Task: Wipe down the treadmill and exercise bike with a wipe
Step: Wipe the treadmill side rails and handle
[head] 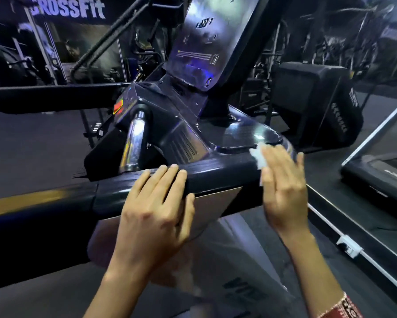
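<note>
One machine is in hand: right hand (282, 187), fingers flat and together, presses the white wipe (258, 157) on the treadmill front bar (218, 175); left hand (151, 212) rests spread there; exercise bike, unseen, likely remains

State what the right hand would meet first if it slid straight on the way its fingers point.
Probably the glossy tray of the console, just beyond the wipe under the right hand; depth is unclear.
</note>
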Demonstrator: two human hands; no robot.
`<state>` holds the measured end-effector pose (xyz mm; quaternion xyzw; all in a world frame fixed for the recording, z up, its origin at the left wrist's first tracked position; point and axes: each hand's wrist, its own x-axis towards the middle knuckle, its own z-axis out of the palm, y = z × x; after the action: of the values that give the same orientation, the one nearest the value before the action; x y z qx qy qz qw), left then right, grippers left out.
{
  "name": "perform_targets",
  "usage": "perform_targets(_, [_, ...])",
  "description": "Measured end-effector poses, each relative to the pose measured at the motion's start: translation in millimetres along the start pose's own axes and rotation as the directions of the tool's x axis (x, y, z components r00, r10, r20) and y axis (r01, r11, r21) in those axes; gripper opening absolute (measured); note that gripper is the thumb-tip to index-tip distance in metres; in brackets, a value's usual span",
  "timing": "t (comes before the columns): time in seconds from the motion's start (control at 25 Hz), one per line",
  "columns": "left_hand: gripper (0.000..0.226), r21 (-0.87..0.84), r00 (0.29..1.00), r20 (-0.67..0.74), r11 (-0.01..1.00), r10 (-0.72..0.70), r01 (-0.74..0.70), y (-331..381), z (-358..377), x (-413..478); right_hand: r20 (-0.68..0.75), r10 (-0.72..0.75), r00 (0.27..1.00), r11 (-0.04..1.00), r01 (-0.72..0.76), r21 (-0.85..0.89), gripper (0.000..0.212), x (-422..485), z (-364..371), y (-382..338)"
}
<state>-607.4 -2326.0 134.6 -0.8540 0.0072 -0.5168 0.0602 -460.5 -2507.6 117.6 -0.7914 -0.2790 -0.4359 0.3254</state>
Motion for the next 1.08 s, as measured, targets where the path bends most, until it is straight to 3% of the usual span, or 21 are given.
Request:
perform_targets(0.08, [0.035, 0.021, 1.000, -0.016, 1.000, -0.010, 0.010, 15, 9, 4, -0.032, 0.095, 0.995, 0.995, -0.094, 0.033, 0.045, 5, 5, -5])
perform_targets(0.16, [0.036, 0.042, 1.000, -0.024, 0.999, 0.000, 0.001, 28, 18, 8, -0.023, -0.132, 0.991, 0.989, 0.133, 0.063, 0.046, -4, 15, -31])
perform_targets(0.24, [0.036, 0.046, 1.000, -0.029, 0.999, 0.003, -0.001, 36, 25, 10, -0.038, -0.388, 0.921, 0.914, 0.390, 0.111, 0.044, -12, 17, -18])
perform_targets(0.28, [0.036, 0.049, 0.999, -0.040, 0.999, -0.005, 0.007, 38, 28, 9, -0.075, -0.412, 0.908, 0.903, 0.418, 0.103, 0.044, -7, 16, 4])
perform_targets(0.32, [0.036, 0.054, 0.998, -0.055, 0.998, -0.015, 0.018, 39, 29, 8, -0.136, -0.321, 0.937, 0.934, 0.336, 0.117, 0.045, -2, 18, 26])
perform_targets(0.36, [0.036, 0.060, 0.997, -0.071, 0.998, -0.020, 0.024, 41, 31, 7, -0.193, -0.108, 0.975, 0.973, 0.143, 0.182, 0.046, 0, 20, 41])
perform_targets(0.4, [0.036, 0.065, 0.996, -0.087, 0.998, -0.018, 0.023, 44, 34, 6, -0.211, 0.129, 0.969, 0.955, -0.064, 0.291, 0.047, 1, 22, 43])
perform_targets(0.44, [0.035, 0.069, 0.995, -0.102, 0.998, -0.006, 0.014, 48, 37, 6, -0.215, 0.240, 0.947, 0.918, -0.149, 0.367, 0.046, -1, 25, 33])
perform_targets(0.48, [0.034, 0.074, 0.993, -0.115, 0.997, 0.012, -0.003, 52, 41, 6, -0.210, 0.193, 0.959, 0.918, -0.100, 0.384, 0.046, -7, 28, 15])
perform_targets(0.52, [0.034, 0.082, 0.991, -0.127, 0.996, 0.032, -0.022, 54, 45, 6, -0.208, 0.000, 0.978, 0.935, 0.073, 0.346, 0.047, -24, 34, 2])
perform_targets(0.6, [0.037, 0.108, 0.988, -0.137, 0.993, 0.069, -0.054, 55, 50, 0, -0.172, -0.421, 0.890, 0.882, 0.446, 0.149, 0.053, -55, 47, 12])
perform_targets(0.64, [0.040, 0.129, 0.987, -0.138, 0.990, 0.080, -0.063, 53, 50, -7, -0.174, -0.469, 0.866, 0.868, 0.489, 0.091, 0.054, -59, 51, 30])
perform_targets(0.68, [0.042, 0.155, 0.987, -0.136, 0.986, 0.087, -0.066, 51, 50, -14, -0.196, -0.361, 0.912, 0.916, 0.386, 0.106, 0.055, -60, 53, 41])
perform_targets(0.72, [0.045, 0.184, 0.987, -0.132, 0.981, 0.087, -0.061, 50, 50, -21, -0.223, -0.159, 0.962, 0.961, 0.203, 0.189, 0.054, -57, 54, 42])
perform_targets(0.76, [0.047, 0.205, 0.989, -0.126, 0.977, 0.080, -0.053, 49, 50, -27, -0.222, 0.036, 0.974, 0.954, 0.033, 0.299, 0.055, -50, 53, 34])
perform_targets(0.8, [0.050, 0.213, 0.991, -0.115, 0.976, 0.072, -0.046, 49, 51, -33, -0.210, 0.115, 0.971, 0.932, -0.032, 0.360, 0.055, -47, 53, 20])
perform_targets(0.84, [0.053, 0.214, 0.992, -0.104, 0.976, 0.066, -0.043, 49, 52, -38, -0.207, 0.065, 0.976, 0.934, 0.014, 0.358, 0.056, -47, 53, 5])
perform_targets(0.88, [0.056, 0.213, 0.993, -0.095, 0.976, 0.067, -0.045, 48, 52, -43, -0.211, -0.097, 0.973, 0.944, 0.157, 0.290, 0.057, -55, 56, -4])
perform_targets(0.96, [0.061, 0.211, 0.994, -0.085, 0.976, 0.074, -0.055, 44, 51, -49, -0.164, -0.434, 0.886, 0.885, 0.453, 0.103, 0.059, -79, 67, 11])
perform_targets(1.0, [0.061, 0.210, 0.994, -0.085, 0.976, 0.071, -0.051, 42, 50, -52, -0.155, -0.457, 0.876, 0.881, 0.470, 0.055, 0.058, -87, 70, 28])
perform_targets(1.08, [0.060, 0.221, 0.994, -0.096, 0.975, 0.048, -0.025, 37, 46, -60, -0.178, -0.182, 0.967, 0.966, 0.210, 0.150, 0.056, -82, 64, 36])
